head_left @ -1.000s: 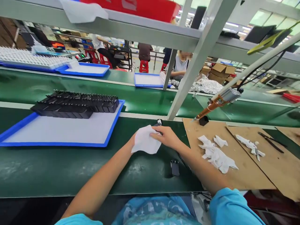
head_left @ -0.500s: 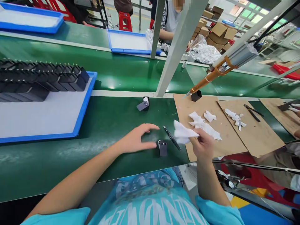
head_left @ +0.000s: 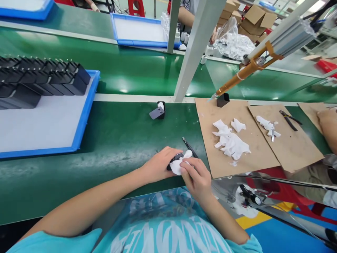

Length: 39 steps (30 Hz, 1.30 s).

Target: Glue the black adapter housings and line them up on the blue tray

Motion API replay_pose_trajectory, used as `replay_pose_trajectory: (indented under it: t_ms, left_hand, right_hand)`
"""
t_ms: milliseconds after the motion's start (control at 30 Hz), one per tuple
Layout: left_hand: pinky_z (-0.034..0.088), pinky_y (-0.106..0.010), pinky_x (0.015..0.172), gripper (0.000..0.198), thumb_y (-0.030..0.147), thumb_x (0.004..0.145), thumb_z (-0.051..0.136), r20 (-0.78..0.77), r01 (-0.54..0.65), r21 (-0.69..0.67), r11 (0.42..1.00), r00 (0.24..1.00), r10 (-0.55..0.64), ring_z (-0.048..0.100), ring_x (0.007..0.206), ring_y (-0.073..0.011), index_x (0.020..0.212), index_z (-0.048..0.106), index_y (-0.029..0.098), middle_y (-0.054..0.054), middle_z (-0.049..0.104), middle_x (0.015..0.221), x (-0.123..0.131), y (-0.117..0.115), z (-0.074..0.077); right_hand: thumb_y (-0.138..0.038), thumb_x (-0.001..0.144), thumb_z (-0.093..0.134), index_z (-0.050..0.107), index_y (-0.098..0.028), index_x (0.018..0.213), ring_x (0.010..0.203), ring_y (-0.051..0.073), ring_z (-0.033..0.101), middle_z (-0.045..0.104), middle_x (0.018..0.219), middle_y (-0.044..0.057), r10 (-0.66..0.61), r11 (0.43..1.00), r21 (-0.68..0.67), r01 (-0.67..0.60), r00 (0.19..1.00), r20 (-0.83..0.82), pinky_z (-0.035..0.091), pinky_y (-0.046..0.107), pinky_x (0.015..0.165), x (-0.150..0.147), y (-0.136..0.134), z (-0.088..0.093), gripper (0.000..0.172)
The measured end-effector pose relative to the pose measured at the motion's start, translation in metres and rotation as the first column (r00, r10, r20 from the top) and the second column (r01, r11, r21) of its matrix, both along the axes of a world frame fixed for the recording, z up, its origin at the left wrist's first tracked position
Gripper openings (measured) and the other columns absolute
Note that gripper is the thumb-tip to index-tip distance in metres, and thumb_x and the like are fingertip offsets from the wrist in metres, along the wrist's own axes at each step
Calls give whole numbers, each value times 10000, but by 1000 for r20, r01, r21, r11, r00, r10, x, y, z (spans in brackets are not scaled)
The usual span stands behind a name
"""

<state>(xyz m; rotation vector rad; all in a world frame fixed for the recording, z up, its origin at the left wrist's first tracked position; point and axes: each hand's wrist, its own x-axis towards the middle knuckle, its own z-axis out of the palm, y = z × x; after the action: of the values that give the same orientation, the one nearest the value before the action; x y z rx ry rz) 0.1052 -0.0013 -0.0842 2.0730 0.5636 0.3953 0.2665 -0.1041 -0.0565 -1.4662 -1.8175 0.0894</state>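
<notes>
Near the table's front edge, my left hand [head_left: 159, 165] is closed around a small black box-shaped part [head_left: 170, 166], mostly hidden by fingers and cloth. My right hand [head_left: 197, 175] pinches a white cloth [head_left: 177, 166] and presses it against the top of that part. Just behind my hands lies a black pen-like tool [head_left: 190, 147], which may be tweezers. Farther back, a second black part [head_left: 158, 111] rests on the green table, with a grey plate leaning on it and something white inside.
At left stands a blue-edged tray [head_left: 79, 135] with rows of black housings [head_left: 52, 79]. Brown cardboard [head_left: 210, 154] at right bears white cloth scraps [head_left: 231, 142] and pliers [head_left: 289, 119]. An orange-cased dispenser [head_left: 237, 79] hangs above a black box [head_left: 223, 100]. Another person's arm [head_left: 328, 126] is far right.
My left hand has taken hold of the black part that stood on the table. My right hand has moved left with the white cloth, which now touches the part. The camera view has shifted slightly.
</notes>
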Motion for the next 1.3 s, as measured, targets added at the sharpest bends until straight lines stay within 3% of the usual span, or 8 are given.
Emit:
replay_pose_trajectory:
  t_ms: [133, 267, 567, 733, 900, 1033, 1233, 1300]
  left_hand:
    - [463, -453, 998, 613, 348, 790, 719, -7, 33, -49, 998, 999, -33, 521, 1175, -290, 1335, 477, 205, -129, 569, 1281, -3, -1, 5]
    - [436, -452, 1052, 748, 285, 729, 765, -30, 121, -194, 974, 991, -129, 485, 1262, -293, 1400, 438, 243, -111, 500, 1378, -11, 7, 14]
    - [501, -406, 987, 746, 342, 813, 691, -63, 136, -346, 928, 984, -168, 584, 1152, -242, 1479, 357, 296, -91, 474, 1422, -20, 27, 22]
    - [524, -403, 954, 654, 407, 859, 633, -95, 16, -287, 958, 994, -45, 583, 1160, -247, 1457, 392, 304, -94, 495, 1400, -25, 37, 26]
    - [537, -382, 914, 572, 384, 874, 614, -88, -37, -228, 973, 996, 17, 606, 1116, -235, 1410, 453, 269, -95, 543, 1357, -24, 37, 26]
    - [474, -364, 1004, 396, 293, 918, 563, 73, 49, -111, 993, 996, -42, 568, 1198, -223, 1312, 561, 258, -74, 591, 1328, -17, 27, 28]
    - [467, -381, 995, 437, 276, 890, 620, 160, 128, -56, 990, 980, -118, 594, 1165, -229, 1323, 558, 267, -67, 641, 1307, -6, 16, 19]
    - [483, -372, 966, 441, 257, 886, 622, 155, 118, -15, 993, 981, -114, 609, 1133, -224, 1322, 553, 265, -67, 655, 1286, -4, 14, 13]
  right_hand:
    - [-170, 861, 636, 664, -237, 978, 937, 214, 695, 696, 1046, 111, -113, 993, -35, 114, 992, 51, 604, 340, 787, -8, -4, -2, 138]
    - [-154, 866, 625, 637, -235, 1026, 1050, 224, 699, 666, 1242, 141, -72, 989, -120, 86, 991, 116, 610, 334, 851, -2, -10, -2, 180]
    - [-95, 840, 646, 616, -218, 1049, 1019, 217, 714, 718, 1111, 131, 65, 998, -8, -65, 991, 113, 622, 325, 814, 17, -2, -4, 245]
    - [-26, 774, 698, 623, -221, 1125, 1041, 231, 710, 703, 1166, 150, -28, 987, 157, 20, 999, 46, 623, 322, 812, 22, -12, 3, 409]
    - [-58, 821, 656, 618, -189, 1123, 1121, 263, 678, 665, 1233, 203, 88, 996, -8, -88, 995, 49, 611, 378, 865, 19, -6, -24, 332]
    - [-96, 838, 646, 630, -203, 1008, 1140, 255, 664, 640, 1284, 178, 92, 996, -13, -93, 993, -68, 603, 395, 870, 23, -8, -29, 201]
    - [-97, 866, 602, 639, -187, 932, 982, 234, 721, 729, 1082, 137, -199, 975, 38, 220, 934, -295, 620, 347, 741, 33, -25, -24, 118]
    - [-106, 854, 625, 655, -185, 950, 977, 238, 723, 730, 1082, 141, -189, 977, 51, 207, 952, -239, 625, 345, 739, 31, -26, -24, 128]
